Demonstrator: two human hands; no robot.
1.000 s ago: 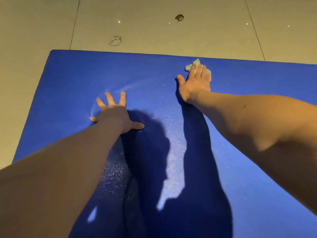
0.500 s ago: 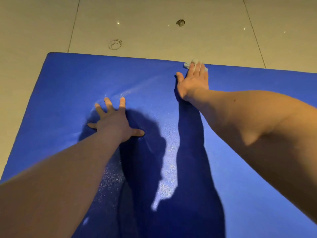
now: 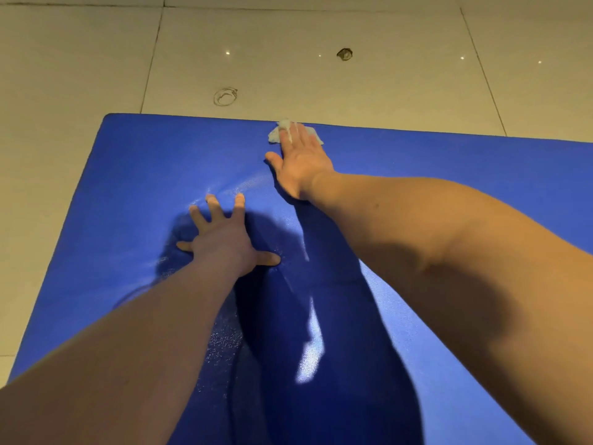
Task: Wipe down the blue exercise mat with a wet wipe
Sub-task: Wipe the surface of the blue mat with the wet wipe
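A large blue foam exercise mat point(image 3: 449, 175) lies flat on a floor of pale beige glossy tiles point(image 3: 80, 59), its far edge running across the upper part of the view. The right hand point(image 3: 303, 165) reaches out to that far edge with its arm stretched forward. Its fingers are straight and close together, the thumb set out to the side, and they press down flat on a crumpled white wet wipe point(image 3: 276, 134); nothing is curled round the wipe. The wipe sits on the mat right at the far edge, showing on both sides of the fingertips. These are blurred, so the wipe's topmost bit only seems to reach over onto the tile.

The left hand point(image 3: 224, 239) lies nearer and to the left, palm down on the mat, fingers spread wide and straight, holding nothing. The foam dents and creases around it. Dark shadows of both arms fall across the mat's middle, with shiny patches between them.

On the tiles beyond the mat are a faint ring-shaped mark point(image 3: 225, 97) and, farther off, a small dark spot point(image 3: 344, 54).
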